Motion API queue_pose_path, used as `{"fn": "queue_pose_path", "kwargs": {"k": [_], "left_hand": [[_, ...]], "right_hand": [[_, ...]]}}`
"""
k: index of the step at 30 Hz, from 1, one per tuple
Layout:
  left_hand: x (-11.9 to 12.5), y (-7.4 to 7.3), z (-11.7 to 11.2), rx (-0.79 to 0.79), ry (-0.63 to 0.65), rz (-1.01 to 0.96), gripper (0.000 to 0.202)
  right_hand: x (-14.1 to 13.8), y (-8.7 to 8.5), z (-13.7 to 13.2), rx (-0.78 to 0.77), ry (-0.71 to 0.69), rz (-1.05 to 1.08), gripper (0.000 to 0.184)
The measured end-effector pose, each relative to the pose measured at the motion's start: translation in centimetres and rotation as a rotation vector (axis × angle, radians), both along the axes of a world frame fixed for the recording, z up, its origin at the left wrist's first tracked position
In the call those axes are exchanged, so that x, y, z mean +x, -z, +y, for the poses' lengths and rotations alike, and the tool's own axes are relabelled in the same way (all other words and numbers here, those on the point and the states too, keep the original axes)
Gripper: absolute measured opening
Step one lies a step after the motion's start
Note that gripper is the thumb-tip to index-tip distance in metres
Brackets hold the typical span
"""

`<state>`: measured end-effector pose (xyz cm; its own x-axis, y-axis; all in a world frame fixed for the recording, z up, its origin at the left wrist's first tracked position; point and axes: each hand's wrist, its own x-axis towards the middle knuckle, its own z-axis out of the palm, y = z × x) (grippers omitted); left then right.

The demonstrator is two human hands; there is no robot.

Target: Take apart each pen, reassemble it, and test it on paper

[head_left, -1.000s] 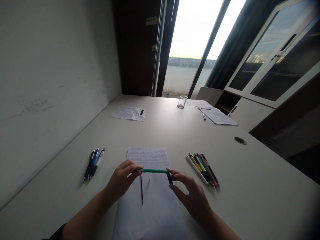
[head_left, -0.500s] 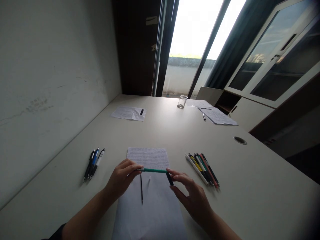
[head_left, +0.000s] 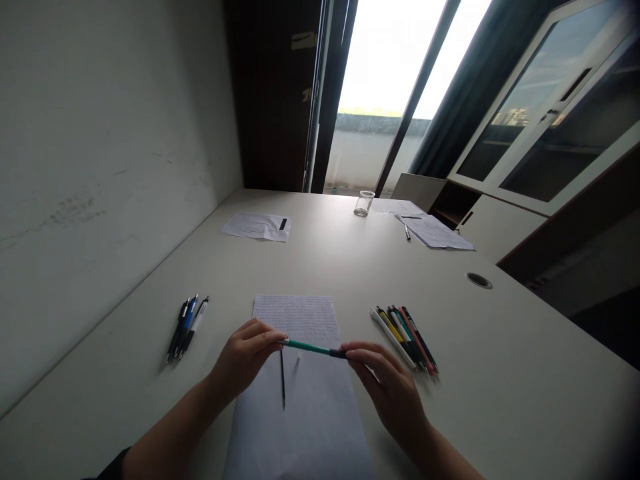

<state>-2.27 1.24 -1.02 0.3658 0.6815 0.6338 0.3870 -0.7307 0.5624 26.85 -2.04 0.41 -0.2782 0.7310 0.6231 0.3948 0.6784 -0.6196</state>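
Note:
Fingertips of my left hand pinch the left end of a green pen barrel, held level above the paper. My right hand grips a black pen grip section at the barrel's right end. The two parts now line up and meet; whether they are joined I cannot tell. Below, a thin dark pen refill lies on the white paper sheet. Beside it is a tiny white piece, too small to name.
Several pens lie right of the paper; a smaller group of pens lies left. Farther back are a handwritten sheet, a glass jar, and stacked papers with a pen. A wall borders the table's left side.
The black grip section has swung from hanging at an angle to lying in line with the green barrel. My right hand's fingers have closed around it; my left hand stays nearly still.

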Motion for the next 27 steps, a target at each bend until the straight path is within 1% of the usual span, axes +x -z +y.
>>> {"fn": "queue_pose_path", "kwargs": {"k": [3,6,12,17,19,21,24,27], "left_hand": [[0.1,0.0,0.0,-0.017,0.000,-0.010,0.021],[0.2,-0.1,-0.1,0.001,0.001,-0.018,0.020],[0.3,-0.3,-0.3,0.035,0.037,0.040,0.022],[0.0,-0.3,-0.2,0.045,-0.055,0.032,0.019],[-0.1,-0.1,-0.1,0.066,-0.093,0.030,0.022],[-0.2,0.0,0.0,0.101,-0.105,0.047,0.026],[-0.2,0.3,0.0,0.134,-0.094,0.100,0.033],[-0.2,0.2,0.0,0.126,-0.114,0.092,0.035]], "right_hand": [[0.0,0.1,0.0,-0.035,-0.003,0.034,0.019],[-0.3,0.1,0.1,-0.070,0.009,0.080,0.018],[-2.1,0.0,0.2,-0.084,-0.020,0.067,0.020],[-3.6,-0.5,1.5,-0.084,0.006,0.095,0.020],[-4.2,-0.8,2.3,-0.092,0.005,0.096,0.019],[-4.9,-1.1,3.1,-0.109,-0.016,0.073,0.018],[-6.1,-1.2,3.7,-0.117,-0.099,0.036,0.017],[-6.7,-0.7,4.1,-0.144,-0.141,0.046,0.025]]}}
